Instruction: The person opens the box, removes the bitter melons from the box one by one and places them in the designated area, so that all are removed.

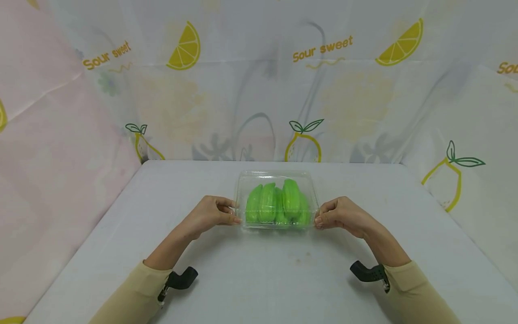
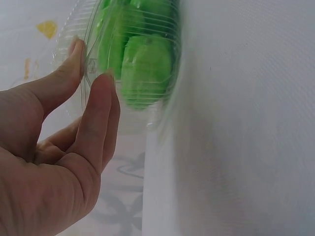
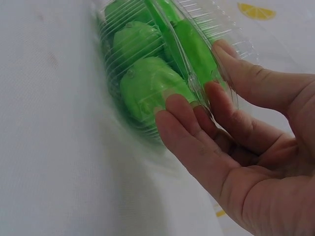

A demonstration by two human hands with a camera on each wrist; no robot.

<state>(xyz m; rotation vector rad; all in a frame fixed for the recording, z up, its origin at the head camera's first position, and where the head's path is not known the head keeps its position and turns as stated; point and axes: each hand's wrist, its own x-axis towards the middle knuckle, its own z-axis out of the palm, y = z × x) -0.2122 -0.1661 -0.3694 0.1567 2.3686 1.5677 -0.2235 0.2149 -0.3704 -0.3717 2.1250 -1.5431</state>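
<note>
A clear, rectangular plastic box with a ribbed base (image 1: 263, 177) is at 12 o'clock from the person, over the white surface (image 1: 259, 279); whether its base bears fully on it cannot be confirmed. Contents: several bright-green, elongated, curved pieces (image 1: 267, 202), lying side by side under the lid. The left hand (image 1: 210, 213) pinches the box's rim between 8 and 9 o'clock; the right hand (image 1: 343, 217) pinches it between 3 and 4 o'clock – thumb on the lid side, fingers on the base side. Step in hand, in my judgement: a two-handed hold on the rim. The next move calls for matched pressure at both sides – uneven force could tilt the box. Rim closure: cannot be verified.
</note>
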